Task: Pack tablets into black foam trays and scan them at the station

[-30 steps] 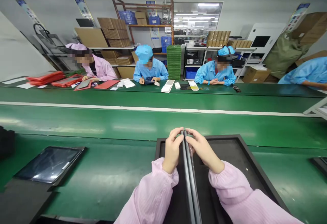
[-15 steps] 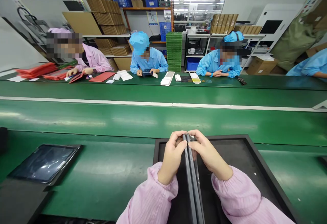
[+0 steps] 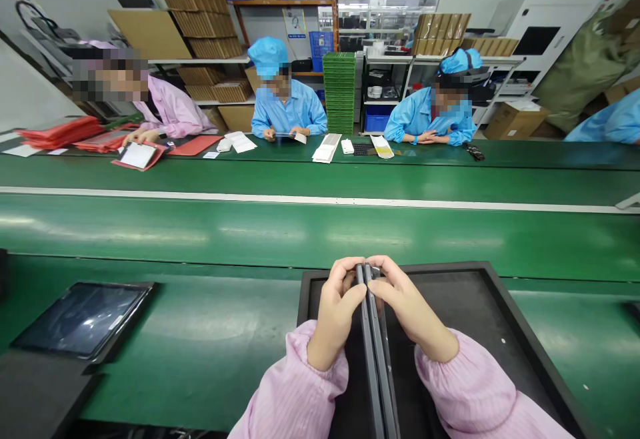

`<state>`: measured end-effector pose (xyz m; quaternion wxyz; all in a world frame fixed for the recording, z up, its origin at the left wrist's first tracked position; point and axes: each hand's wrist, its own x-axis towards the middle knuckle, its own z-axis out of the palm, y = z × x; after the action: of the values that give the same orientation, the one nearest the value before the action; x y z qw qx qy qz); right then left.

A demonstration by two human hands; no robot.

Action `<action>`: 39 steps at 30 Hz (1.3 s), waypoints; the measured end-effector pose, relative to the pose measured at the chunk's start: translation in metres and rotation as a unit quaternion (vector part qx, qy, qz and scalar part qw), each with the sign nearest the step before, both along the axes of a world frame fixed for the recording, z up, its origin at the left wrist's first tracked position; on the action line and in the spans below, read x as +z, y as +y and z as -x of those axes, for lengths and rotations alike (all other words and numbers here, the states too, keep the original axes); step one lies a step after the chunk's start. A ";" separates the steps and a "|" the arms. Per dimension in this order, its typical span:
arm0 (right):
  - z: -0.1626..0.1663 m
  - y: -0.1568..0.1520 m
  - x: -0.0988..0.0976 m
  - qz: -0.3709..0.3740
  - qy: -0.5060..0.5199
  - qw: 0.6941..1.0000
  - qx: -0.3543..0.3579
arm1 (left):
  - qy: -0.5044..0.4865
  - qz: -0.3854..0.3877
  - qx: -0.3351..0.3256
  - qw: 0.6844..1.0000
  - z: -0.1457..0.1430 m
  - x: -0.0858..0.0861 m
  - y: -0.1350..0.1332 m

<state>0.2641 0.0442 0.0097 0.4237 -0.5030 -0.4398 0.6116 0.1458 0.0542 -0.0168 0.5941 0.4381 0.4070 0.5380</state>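
Note:
Two slim dark grey tablets stand on edge side by side, seen along their narrow edges, over a black tray (image 3: pixel 450 267). My left hand (image 3: pixel 334 315) is closed on the far end of the left tablet (image 3: pixel 369 359), thumb on its near edge. On the right tablet (image 3: pixel 384 365), my right hand (image 3: pixel 413 309) grips the matching end in the same way. The two tablets are nearly touching at the top. Clear film shows at the right tablet's outer side. Their broad faces are mostly hidden, and their lower ends run out of view.
Another tablet (image 3: pixel 83 319) lies screen up on a black holder at the left. A green conveyor belt (image 3: pixel 250 229) crosses in front. Beyond its white rail, several co-workers sit at a bench with red sleeves (image 3: pixel 60 133), papers and a green tray stack (image 3: pixel 339 92).
My hands and both tablets hold nearly still. The view has tipped slightly down. Across the belt, the co-worker at the left now has a white-faced item on a red sleeve.

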 end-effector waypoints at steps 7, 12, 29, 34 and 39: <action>-0.001 0.001 -0.002 0.005 -0.022 1.000 -0.002 | -0.014 0.005 -0.016 1.000 0.001 0.000 -0.001; -0.001 0.001 -0.002 0.010 -0.026 1.000 -0.007 | -0.021 0.013 -0.031 0.999 0.001 0.000 0.001; -0.015 -0.001 -0.002 0.014 -0.030 0.997 0.073 | -0.052 -0.026 -0.100 0.993 0.010 -0.009 -0.001; -0.021 -0.002 -0.007 -0.004 -0.059 0.992 0.112 | -0.077 -0.039 -0.142 0.986 0.014 -0.013 -0.002; -0.019 0.000 -0.005 -0.019 -0.045 0.994 0.102 | -0.065 -0.027 -0.125 0.990 0.011 -0.014 0.000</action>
<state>0.2833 0.0446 0.0048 0.3484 -0.4744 -0.5191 0.6198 0.1353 0.0544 -0.0308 0.6698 0.4654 0.2954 0.4975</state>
